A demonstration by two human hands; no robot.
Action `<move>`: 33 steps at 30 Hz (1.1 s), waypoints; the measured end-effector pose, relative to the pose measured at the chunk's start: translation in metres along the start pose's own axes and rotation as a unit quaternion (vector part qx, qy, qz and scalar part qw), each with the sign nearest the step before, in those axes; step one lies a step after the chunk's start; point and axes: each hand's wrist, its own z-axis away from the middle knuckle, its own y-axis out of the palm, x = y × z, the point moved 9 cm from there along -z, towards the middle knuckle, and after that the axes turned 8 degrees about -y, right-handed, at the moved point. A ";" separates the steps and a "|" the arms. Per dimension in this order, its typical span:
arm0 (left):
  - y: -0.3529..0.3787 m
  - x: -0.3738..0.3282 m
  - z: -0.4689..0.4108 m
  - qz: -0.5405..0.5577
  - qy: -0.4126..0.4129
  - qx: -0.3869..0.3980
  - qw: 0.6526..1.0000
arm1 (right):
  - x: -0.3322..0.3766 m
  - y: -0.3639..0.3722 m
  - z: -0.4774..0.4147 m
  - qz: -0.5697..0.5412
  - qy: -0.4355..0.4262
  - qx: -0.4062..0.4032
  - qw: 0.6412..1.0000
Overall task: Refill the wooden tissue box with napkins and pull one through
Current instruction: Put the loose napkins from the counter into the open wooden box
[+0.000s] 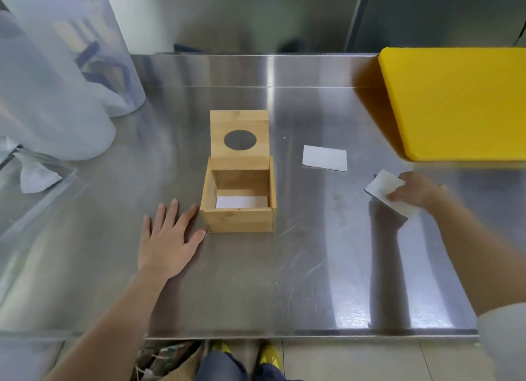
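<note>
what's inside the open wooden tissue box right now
One white folded napkin lies flat on the floor of the square wooden tissue box, whose hinged lid with round hole stands open. The near wall hides the front strip of the floor.

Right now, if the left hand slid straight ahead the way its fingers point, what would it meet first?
Probably the wooden box. The left hand lies flat on the table, fingers angled toward the box's left side, forefinger tip nearly there. It might only graze that wall.
</note>
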 end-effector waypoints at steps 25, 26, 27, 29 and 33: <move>-0.002 0.000 0.002 0.002 0.006 -0.009 1.000 | 0.332 0.065 0.100 0.002 -0.423 0.316 0.849; -0.002 0.000 0.002 0.000 0.006 -0.008 1.000 | 0.334 0.069 0.099 0.027 -0.428 0.310 0.849; -0.001 0.000 0.002 -0.003 0.005 -0.007 1.000 | 0.335 0.073 0.098 0.052 -0.430 0.302 0.849; 0.000 0.001 0.001 -0.009 0.004 -0.005 1.000 | 0.336 0.082 0.096 0.105 -0.428 0.292 0.849; 0.001 0.001 0.001 -0.019 0.010 -0.003 1.000 | 0.333 0.099 0.088 0.176 -0.419 0.282 0.845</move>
